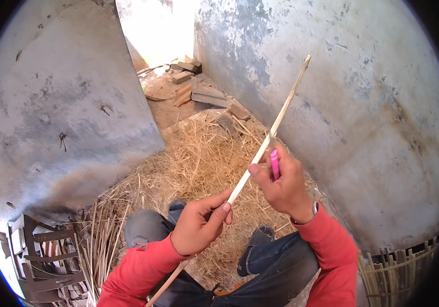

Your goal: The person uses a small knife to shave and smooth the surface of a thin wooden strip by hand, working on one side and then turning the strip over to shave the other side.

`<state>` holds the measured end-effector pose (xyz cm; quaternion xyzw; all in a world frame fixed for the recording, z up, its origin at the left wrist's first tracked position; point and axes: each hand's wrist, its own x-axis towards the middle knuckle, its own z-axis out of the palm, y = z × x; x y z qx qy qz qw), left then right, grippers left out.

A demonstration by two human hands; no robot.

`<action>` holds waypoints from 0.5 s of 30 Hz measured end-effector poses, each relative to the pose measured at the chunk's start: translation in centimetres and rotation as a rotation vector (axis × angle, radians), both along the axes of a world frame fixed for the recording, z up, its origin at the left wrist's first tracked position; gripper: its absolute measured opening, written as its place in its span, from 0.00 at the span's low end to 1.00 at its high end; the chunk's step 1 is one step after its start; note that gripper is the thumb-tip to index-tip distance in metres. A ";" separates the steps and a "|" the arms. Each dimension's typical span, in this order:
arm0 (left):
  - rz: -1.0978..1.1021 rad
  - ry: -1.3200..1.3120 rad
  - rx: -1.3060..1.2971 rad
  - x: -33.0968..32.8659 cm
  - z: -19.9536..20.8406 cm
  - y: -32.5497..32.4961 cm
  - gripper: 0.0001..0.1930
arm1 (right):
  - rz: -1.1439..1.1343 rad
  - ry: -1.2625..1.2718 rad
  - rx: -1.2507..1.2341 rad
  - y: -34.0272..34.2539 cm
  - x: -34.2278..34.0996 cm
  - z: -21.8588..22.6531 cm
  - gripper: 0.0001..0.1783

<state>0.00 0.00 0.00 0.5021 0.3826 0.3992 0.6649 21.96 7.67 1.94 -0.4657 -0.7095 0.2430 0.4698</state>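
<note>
A long, pale wooden stick [248, 173] runs slantwise from near my lap up to the right, its far tip raised in front of the wall. My left hand [199, 223] is closed on it, thumb on top, about midway along. Just beyond, my right hand [280, 187] grips a small tool with a bright pink handle [275, 165]. Its working end seems to lie against the stick, but I cannot make out its shape. The right thumb is at the stick's side. Between the hands the wood looks whiter than toward the far tip.
Thin shavings [199, 153] cover the floor around my bent legs. A bundle of sticks [102, 235] lies at left beside a dark slatted frame [50, 256]. Bricks [206, 94] sit by the far opening. Worn walls [373, 128] close in both sides; a slatted basket [398, 273] stands lower right.
</note>
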 end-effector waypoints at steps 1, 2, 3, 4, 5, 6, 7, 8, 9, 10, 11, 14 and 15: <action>0.032 -0.021 0.018 -0.2 -0.2 0.1 0.23 | 0.061 -0.043 0.023 -0.5 -0.3 0.5 0.22; 0.065 -0.042 0.036 -0.4 -0.2 0.3 0.22 | 0.122 -0.086 0.047 -0.7 -0.7 0.7 0.23; 0.064 -0.040 0.032 -0.3 -0.1 0.2 0.22 | 0.122 -0.083 0.042 -1.1 -0.8 0.5 0.23; 0.103 -0.045 0.046 -0.2 0.2 0.0 0.21 | 0.162 -0.177 0.066 -1.4 -1.0 0.3 0.23; 0.143 -0.051 0.060 -0.2 0.3 -0.1 0.19 | 0.204 -0.272 0.090 -1.9 -1.2 0.1 0.24; 0.145 -0.058 0.063 -0.2 0.2 0.0 0.19 | 0.205 -0.279 0.093 -2.3 -1.5 0.0 0.24; 0.172 -0.092 0.038 -0.3 0.0 0.0 0.18 | 0.245 -0.334 0.100 -2.8 -1.8 -0.2 0.24; 0.199 -0.126 0.012 -0.3 -0.1 0.0 0.16 | 0.285 -0.389 0.107 -3.2 -2.0 -0.3 0.25; 0.198 -0.129 0.015 -0.4 0.0 0.0 0.16 | 0.284 -0.393 0.109 -3.4 -2.1 -0.6 0.25; 0.184 -0.151 -0.002 -0.4 0.1 0.0 0.15 | 0.300 -0.375 0.105 -3.6 -2.2 -1.0 0.27; 0.168 -0.172 -0.018 -0.5 0.2 0.0 0.15 | 0.315 -0.358 0.101 -3.6 -2.2 -1.1 0.28; 0.155 -0.160 0.012 -1.1 0.0 -0.2 0.15 | 0.264 -0.390 0.184 -3.0 -2.2 -1.0 0.29; 0.156 -0.162 0.009 -1.2 0.0 -0.4 0.15 | 0.266 -0.391 0.181 -2.6 -2.0 -1.0 0.29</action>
